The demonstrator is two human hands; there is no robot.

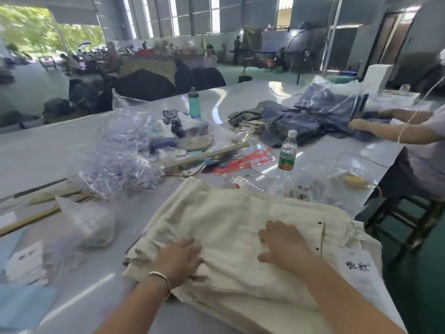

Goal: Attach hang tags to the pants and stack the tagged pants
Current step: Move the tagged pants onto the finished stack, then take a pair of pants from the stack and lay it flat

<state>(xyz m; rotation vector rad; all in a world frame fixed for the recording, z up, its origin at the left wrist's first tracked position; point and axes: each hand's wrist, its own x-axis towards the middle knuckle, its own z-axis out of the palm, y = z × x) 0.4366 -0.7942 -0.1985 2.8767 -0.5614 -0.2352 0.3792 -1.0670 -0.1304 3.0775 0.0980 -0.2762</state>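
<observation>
bare forearms, thin bracelet on left wrist

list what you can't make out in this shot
- Head view: cream pants stack count, layers merge.
- Hang tag attachment, fold hides it.
- Left hand fingertips, motion blur.
- Right hand lies flat, covering the cloth beneath.
- Water bottle label text, too small.

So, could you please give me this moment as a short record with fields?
Setting: garment workshop, long white table
Left hand: flat on the cream pants stack, bracelet on the wrist
Right hand: flat on the top pair
Hang tag: white, printed characters, at the stack's right edge
Nearby: water bottle, teal bottle, clear bags
Other person: handling blue garments
</observation>
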